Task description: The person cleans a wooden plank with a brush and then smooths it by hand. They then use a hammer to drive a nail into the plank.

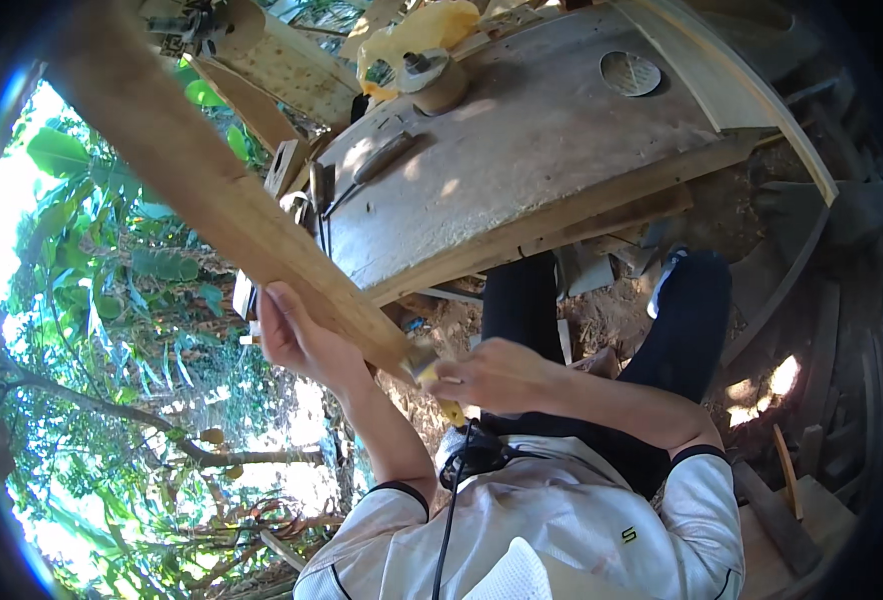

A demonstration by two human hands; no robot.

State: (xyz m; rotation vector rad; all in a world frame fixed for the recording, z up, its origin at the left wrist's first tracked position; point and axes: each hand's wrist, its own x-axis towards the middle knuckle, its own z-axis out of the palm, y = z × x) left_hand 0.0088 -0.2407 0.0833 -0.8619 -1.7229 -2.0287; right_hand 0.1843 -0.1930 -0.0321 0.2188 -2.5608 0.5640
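A long wooden plank (262, 225) slants from the upper left down toward my chest. My left hand (297, 335) grips its left edge near the lower end, with the thumb against the wood. At that lower end my right hand (497, 375) is closed around a small yellow tool (451, 411). A greyish metal part of this tool shows at the plank's end; its exact kind is blurred and mostly covered by my fingers.
Ahead stands a workbench (522, 150). On it lie a dark-handled tool (387, 158), a round block with a dark knob (435, 85), a yellow plastic bag (412, 40) and a round disc (630, 74). Thin curved boards (712, 60) overhang its right side. Foliage fills the left.
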